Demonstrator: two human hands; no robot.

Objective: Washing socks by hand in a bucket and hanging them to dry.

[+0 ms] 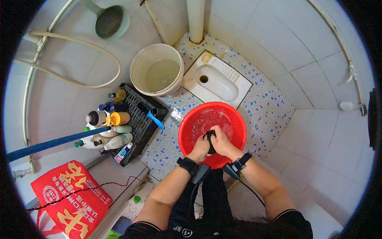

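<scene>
Both my hands grip a small wet black item (211,140), probably cloth, over a red plastic basin (182,134). My left hand (200,149) closes on its left side, while my right hand (222,142) holds it from the right. Fingers cover much of the item, so its exact kind is hidden. Water with some bubbles (206,119) lies in the basin below. Each wrist wears a black strap with a device and a cable.
A white squat toilet (219,79) lies behind the basin. A large white bucket (134,70) holds water. Several bottles (120,118) and a blue brush (155,119) sit on a black crate (135,98). A blue pole (59,143) juts in above a red bag (74,197) bearing writing.
</scene>
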